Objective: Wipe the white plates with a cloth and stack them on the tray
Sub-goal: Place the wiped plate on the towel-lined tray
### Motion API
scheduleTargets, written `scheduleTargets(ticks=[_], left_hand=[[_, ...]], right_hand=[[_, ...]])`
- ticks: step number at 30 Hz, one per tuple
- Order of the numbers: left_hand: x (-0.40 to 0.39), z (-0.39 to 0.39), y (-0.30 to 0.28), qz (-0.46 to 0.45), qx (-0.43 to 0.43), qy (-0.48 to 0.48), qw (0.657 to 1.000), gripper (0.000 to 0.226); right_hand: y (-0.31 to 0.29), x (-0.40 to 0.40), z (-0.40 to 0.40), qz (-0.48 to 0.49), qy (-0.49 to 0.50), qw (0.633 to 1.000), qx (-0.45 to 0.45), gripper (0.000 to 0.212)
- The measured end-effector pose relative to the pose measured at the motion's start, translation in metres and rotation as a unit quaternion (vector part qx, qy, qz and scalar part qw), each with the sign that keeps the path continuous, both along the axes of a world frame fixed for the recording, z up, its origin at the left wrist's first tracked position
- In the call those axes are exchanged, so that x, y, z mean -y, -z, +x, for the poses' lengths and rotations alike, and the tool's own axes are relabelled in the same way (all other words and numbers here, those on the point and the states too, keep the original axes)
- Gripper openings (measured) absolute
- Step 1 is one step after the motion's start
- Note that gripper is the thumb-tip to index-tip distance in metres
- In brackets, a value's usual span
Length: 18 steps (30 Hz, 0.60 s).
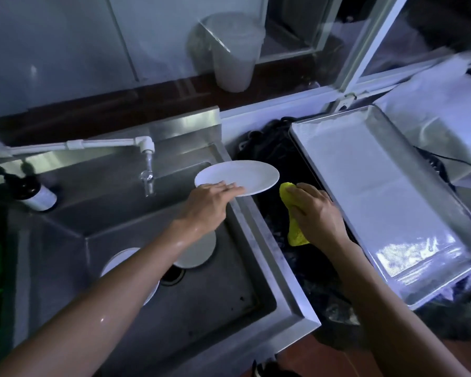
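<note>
A steel sink (259, 240) is set into the counter, and two white plates (199, 254) lie flat on its floor beside the drain (172, 276). Right of the sink, a strip of dark counter (278, 164) carries a tangle of black material. A metal tray (386, 191) rests farther right of the sink, one long edge over that dark strip.

Two bare forearms come in from the near edge, no sleeves, no watch, no rings. The left forearm (114, 289) glistens wet, a bright highlight near the elbow. The right forearm (386, 303) looks dry. Both hands are ungloved.
</note>
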State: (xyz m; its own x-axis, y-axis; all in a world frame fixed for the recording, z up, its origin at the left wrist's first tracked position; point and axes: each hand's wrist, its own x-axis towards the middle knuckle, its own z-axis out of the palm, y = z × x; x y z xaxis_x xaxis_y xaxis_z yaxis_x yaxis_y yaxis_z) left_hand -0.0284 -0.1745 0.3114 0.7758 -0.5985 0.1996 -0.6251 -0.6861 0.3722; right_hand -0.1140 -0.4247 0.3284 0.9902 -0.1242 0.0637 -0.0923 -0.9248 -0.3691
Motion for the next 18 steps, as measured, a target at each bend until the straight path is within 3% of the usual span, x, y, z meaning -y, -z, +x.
scheduleTargets(ticks=[18], left_hand=[[0.308,0.091,-0.002,0.032,0.052,0.104,0.993,0.057]], right_hand=[[0.008,0.243,0.011,0.014,0.125,0.992,0.026,0.025]])
